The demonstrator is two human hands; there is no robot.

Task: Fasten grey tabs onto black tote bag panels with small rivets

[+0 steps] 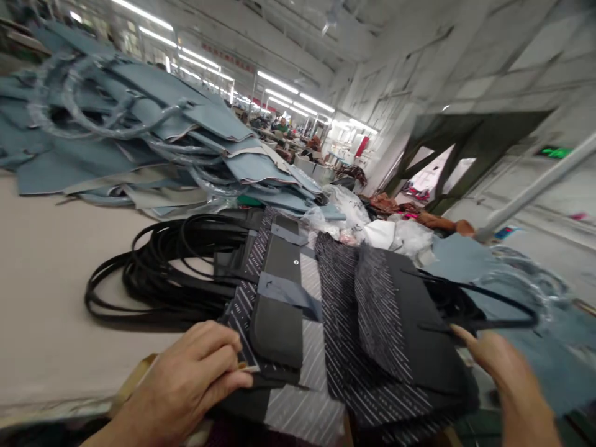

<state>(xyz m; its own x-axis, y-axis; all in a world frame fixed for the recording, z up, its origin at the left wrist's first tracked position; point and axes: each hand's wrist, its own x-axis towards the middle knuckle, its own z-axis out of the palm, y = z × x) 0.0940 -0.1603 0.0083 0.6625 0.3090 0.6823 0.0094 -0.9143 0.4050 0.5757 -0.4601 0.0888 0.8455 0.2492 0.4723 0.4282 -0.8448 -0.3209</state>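
Note:
My left hand (200,372) is closed at the near left corner of a stack of dark striped fabric and black panels (279,329), pinching a striped fabric edge (242,316). My right hand (498,360) is at the stack's right side, its index finger stretched to a black panel (421,310) near the base of a strap; its other fingers are hidden or blurred. Between the hands lies striped lining (342,310), folded open. Grey strips (288,295) cross the black flap. Looped black straps (162,273) spread out to the left of the stack.
A large pile of light blue panels with plastic-wrapped ring handles (186,136) fills the back left of the pale table (56,273). Clear plastic bags (347,208) lie behind the stack. More blue pieces (544,335) are at the right, beside a slanted metal pole (540,186).

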